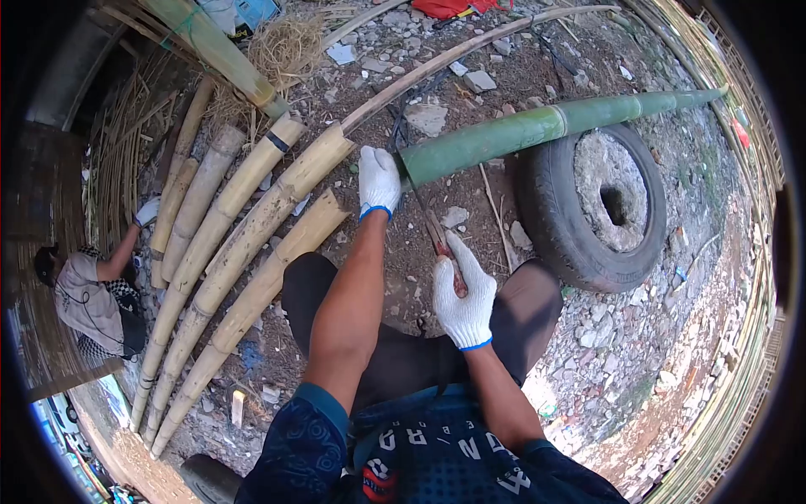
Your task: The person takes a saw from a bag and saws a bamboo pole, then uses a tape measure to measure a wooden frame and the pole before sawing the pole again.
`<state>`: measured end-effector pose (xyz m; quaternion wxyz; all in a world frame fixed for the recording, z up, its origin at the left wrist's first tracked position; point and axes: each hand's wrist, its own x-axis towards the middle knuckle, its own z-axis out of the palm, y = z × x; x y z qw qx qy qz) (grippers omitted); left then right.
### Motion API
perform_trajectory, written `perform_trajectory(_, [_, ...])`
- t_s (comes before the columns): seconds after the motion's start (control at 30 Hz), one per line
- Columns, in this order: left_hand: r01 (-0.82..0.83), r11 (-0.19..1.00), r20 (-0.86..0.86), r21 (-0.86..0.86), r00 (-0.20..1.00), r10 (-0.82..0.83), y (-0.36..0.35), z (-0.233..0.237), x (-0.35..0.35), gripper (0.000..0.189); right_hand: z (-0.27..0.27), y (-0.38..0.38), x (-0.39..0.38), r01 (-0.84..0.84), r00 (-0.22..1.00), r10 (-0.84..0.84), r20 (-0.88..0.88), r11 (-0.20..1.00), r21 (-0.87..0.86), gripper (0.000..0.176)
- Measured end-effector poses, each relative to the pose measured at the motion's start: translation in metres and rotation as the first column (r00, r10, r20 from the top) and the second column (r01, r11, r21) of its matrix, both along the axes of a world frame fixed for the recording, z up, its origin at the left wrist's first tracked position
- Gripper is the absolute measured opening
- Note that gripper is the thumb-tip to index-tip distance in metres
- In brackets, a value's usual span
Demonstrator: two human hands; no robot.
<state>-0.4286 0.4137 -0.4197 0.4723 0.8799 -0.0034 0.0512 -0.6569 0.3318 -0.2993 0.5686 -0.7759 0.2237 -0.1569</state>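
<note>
A thick green bamboo pole (504,136) lies slanted in front of me, its cut end toward my left hand and its thin end at the far right. My left hand (379,180), in a white knit glove, is closed at the rim of that cut end; its fingertips are partly hidden. In my gloved right hand (467,296) is a long knife (434,227), gripped by its reddish handle. The narrow blade points up toward the cut end, and its tip is hard to make out beside the bamboo.
An old tire (550,220) filled with concrete stands under the pole. Several dry bamboo poles (277,197) lie to my left. Beyond them crouches another person (91,294) with a gloved hand. Rubble and stones (426,118) cover the ground; bamboo strips line the right edge.
</note>
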Motion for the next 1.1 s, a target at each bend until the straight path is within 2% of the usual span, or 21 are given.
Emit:
perform_trajectory(0.07, [-0.021, 1.000, 0.010, -0.017, 1.000, 0.021, -0.002, 0.006, -0.004, 0.035, -0.021, 0.001, 0.058, 0.012, 0.995, -0.005, 0.104, 0.998, -0.061, 0.039])
perform_trajectory(0.13, [0.011, 0.994, -0.058, -0.109, 0.998, -0.018, 0.003, -0.002, 0.005, 0.034, -0.039, 0.005, 0.131, 0.024, 0.989, -0.002, 0.145, 0.988, -0.150, 0.039])
perform_trajectory(0.17, [0.003, 0.992, -0.103, -0.126, 0.995, -0.016, 0.004, -0.006, 0.009, 0.033, -0.035, 0.005, 0.129, 0.025, 0.989, -0.003, 0.150, 0.989, -0.148, 0.039])
perform_trajectory(0.23, [0.005, 0.998, -0.076, -0.062, 0.997, -0.009, 0.002, 0.002, -0.002, 0.033, -0.018, 0.005, 0.095, -0.004, 0.995, 0.002, 0.096, 1.000, 0.022, 0.037])
perform_trajectory(0.27, [0.001, 1.000, -0.025, -0.004, 1.000, -0.001, 0.000, 0.008, 0.001, 0.033, -0.010, 0.004, 0.057, 0.014, 0.993, -0.006, 0.118, 0.997, -0.070, 0.037])
perform_trajectory(0.3, [0.009, 1.000, -0.009, -0.029, 1.000, -0.009, 0.000, 0.003, 0.004, 0.033, -0.007, 0.002, 0.011, 0.001, 0.998, 0.002, 0.059, 0.999, -0.045, 0.037])
perform_trajectory(0.33, [0.002, 0.999, -0.013, -0.040, 1.000, -0.002, -0.002, 0.004, 0.007, 0.033, -0.032, 0.000, -0.030, 0.014, 0.998, -0.014, 0.065, 1.000, -0.007, 0.041])
perform_trajectory(0.4, [0.013, 0.998, -0.020, -0.061, 1.000, -0.015, 0.001, 0.003, -0.001, 0.033, -0.010, 0.001, -0.024, 0.028, 0.995, -0.017, 0.096, 0.993, -0.112, 0.038])
perform_trajectory(0.47, [0.001, 0.999, 0.010, -0.040, 1.000, -0.001, -0.003, 0.004, 0.007, 0.033, -0.014, 0.000, 0.050, 0.003, 0.997, 0.003, 0.072, 0.997, -0.078, 0.036])
perform_trajectory(0.53, [0.020, 0.994, -0.073, -0.103, 0.997, -0.027, 0.003, 0.006, 0.003, 0.032, -0.026, 0.005, 0.128, -0.018, 1.000, 0.017, -0.006, 0.993, -0.114, 0.033])
perform_trajectory(0.57, [0.018, 0.995, -0.073, -0.094, 0.997, -0.024, 0.006, 0.006, 0.001, 0.032, -0.033, 0.008, 0.124, -0.020, 1.000, 0.019, -0.006, 0.994, -0.105, 0.033])
perform_trajectory(0.63, [0.030, 0.999, -0.060, 0.010, 0.998, -0.030, 0.005, 0.005, -0.005, 0.032, -0.041, 0.004, 0.097, 0.033, 0.977, -0.009, 0.214, 0.994, -0.108, 0.037])
perform_trajectory(0.67, [0.035, 0.998, -0.030, 0.051, 0.999, -0.034, 0.001, 0.009, 0.004, 0.032, -0.014, 0.005, 0.053, 0.002, 0.997, 0.002, 0.077, 0.998, -0.058, 0.039])
perform_trajectory(0.7, [0.032, 0.999, -0.008, -0.002, 0.999, -0.032, 0.000, 0.003, 0.006, 0.032, -0.019, 0.002, 0.009, -0.026, 0.999, 0.028, 0.038, 0.998, -0.059, 0.041])
perform_trajectory(0.73, [0.027, 1.000, -0.019, -0.011, 0.999, -0.028, -0.002, 0.001, 0.006, 0.032, -0.026, -0.004, -0.021, -0.003, 0.991, 0.034, 0.129, 0.972, -0.237, 0.042])
perform_trajectory(0.8, [0.029, 1.000, -0.009, -0.009, 1.000, -0.030, 0.003, -0.005, 0.002, 0.033, 0.000, 0.000, -0.019, -0.015, 0.998, 0.013, -0.055, 0.999, -0.048, 0.041])
perform_trajectory(0.87, [0.037, 0.999, 0.027, -0.012, 0.999, -0.037, 0.002, 0.001, 0.008, 0.033, -0.010, 0.003, 0.047, -0.008, 1.000, 0.009, 0.016, 0.996, -0.089, 0.039])
perform_trajectory(0.93, [0.041, 0.995, -0.101, -0.089, 0.994, -0.050, 0.005, 0.005, 0.007, 0.032, -0.037, 0.008, 0.125, -0.004, 0.998, 0.011, 0.055, 0.993, -0.122, 0.034])
perform_trajectory(1.03, [0.027, 0.999, -0.063, -0.030, 0.998, -0.028, 0.007, 0.002, -0.005, 0.030, -0.028, 0.004, 0.102, -0.013, 0.999, 0.013, 0.049, 1.000, 0.003, 0.034])
perform_trajectory(1.07, [0.023, 1.000, -0.022, -0.019, 0.999, -0.023, 0.001, 0.005, 0.004, 0.030, 0.000, 0.007, 0.065, -0.006, 1.000, 0.006, 0.003, 0.997, 0.075, 0.036])
perform_trajectory(1.1, [0.006, 1.000, -0.015, 0.018, 1.000, -0.006, -0.001, 0.003, 0.006, 0.031, -0.006, 0.005, 0.022, -0.026, 0.999, 0.027, -0.031, 1.000, 0.009, 0.042])
